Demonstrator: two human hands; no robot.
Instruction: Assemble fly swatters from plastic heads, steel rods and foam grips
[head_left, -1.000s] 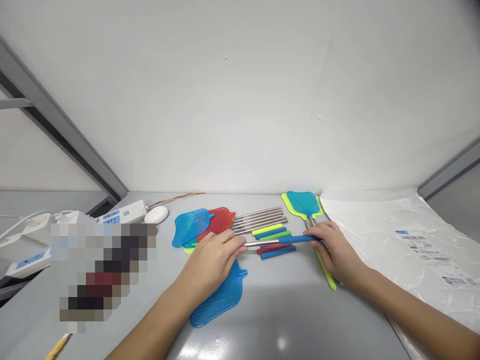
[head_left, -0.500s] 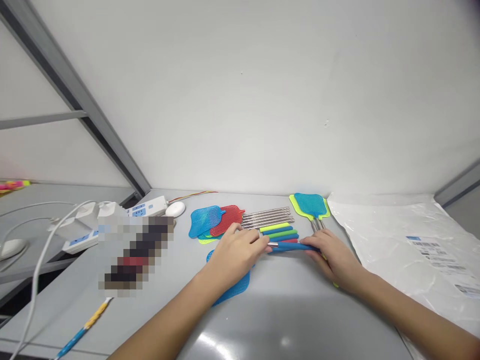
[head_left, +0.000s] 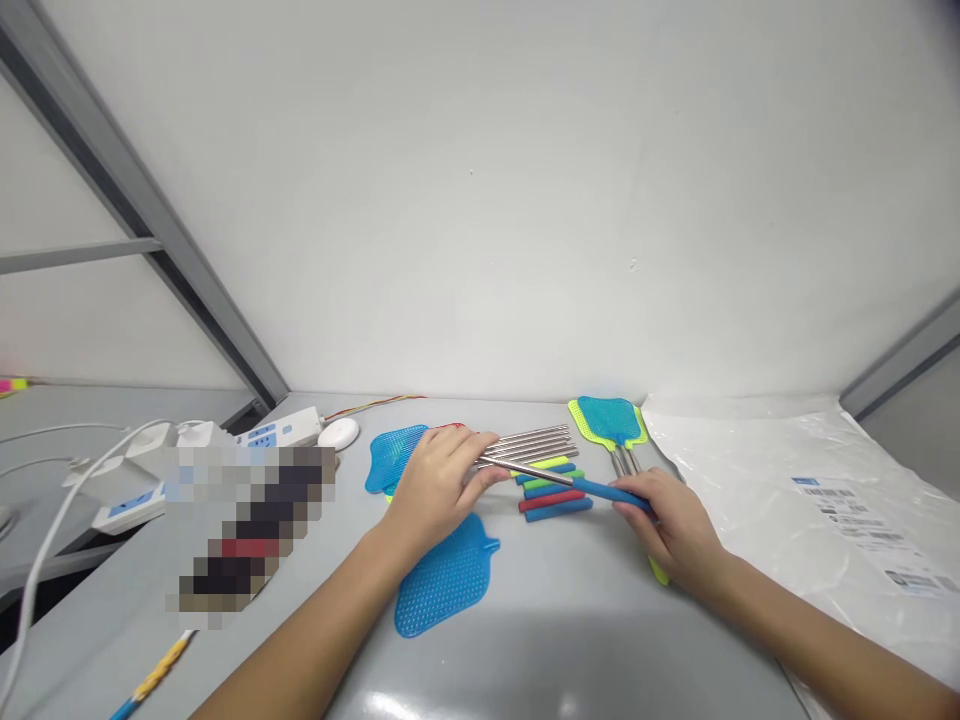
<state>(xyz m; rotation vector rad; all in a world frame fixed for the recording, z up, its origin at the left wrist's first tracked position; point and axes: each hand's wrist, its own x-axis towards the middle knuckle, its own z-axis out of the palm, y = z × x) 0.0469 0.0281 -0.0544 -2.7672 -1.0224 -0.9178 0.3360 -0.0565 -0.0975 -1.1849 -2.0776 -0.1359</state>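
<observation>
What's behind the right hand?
Metal shafts of the stacked swatters run behind the right hand; a yellow-green grip end shows below it. The stretch between is covered, so I can't see what joins them.

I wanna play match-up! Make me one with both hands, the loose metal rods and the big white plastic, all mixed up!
1. Left hand
2. Right hand
3. White plastic
4. Loose metal rods

A. Side by side, beyond the coloured tubes
B. Gripping the held rod's shiny part
C. Has printed labels
D. Around the blue grip

Pairs: 1-B, 2-D, 3-C, 4-A
</observation>
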